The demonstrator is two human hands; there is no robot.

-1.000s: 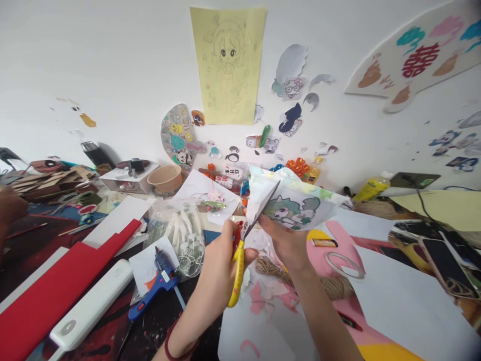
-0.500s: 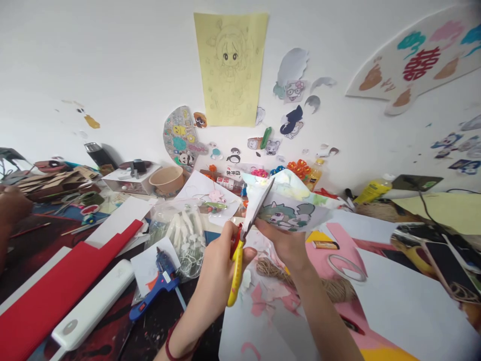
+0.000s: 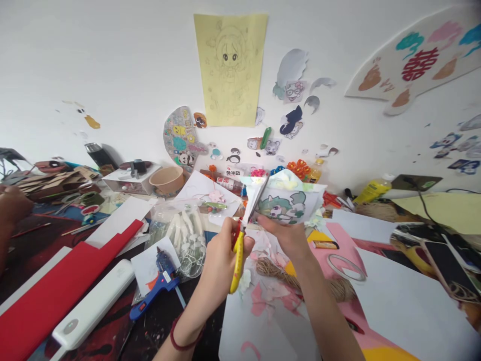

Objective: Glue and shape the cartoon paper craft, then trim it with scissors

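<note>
My left hand (image 3: 221, 254) is closed round the yellow-and-red handles of a pair of scissors (image 3: 237, 268), blades pointing up and away. Between its fingers, my right hand (image 3: 292, 241) pinches a sheet of paper (image 3: 285, 204) printed with a green-haired cartoon figure. The blades lie along the left side of that figure, with a white strip of paper on their other side. Whether the blades are fully together cannot be made out. Beneath both hands, white paper (image 3: 240, 326) carries pink paper scraps (image 3: 259, 300) and a bundle of twine (image 3: 276, 273).
To the left lie a blue glue gun (image 3: 163, 276), a white long-bodied device (image 3: 93, 306), red card (image 3: 71, 276) and a bag of white pieces (image 3: 184, 233). A roll of tape (image 3: 345, 268) and a phone (image 3: 449, 265) are at right. Another person's hand (image 3: 11, 208) shows far left.
The right hand has tipped the paper up, so the printed figure faces me more fully. The scissors have turned slightly, their tips shifting left and their handles rising a little.
</note>
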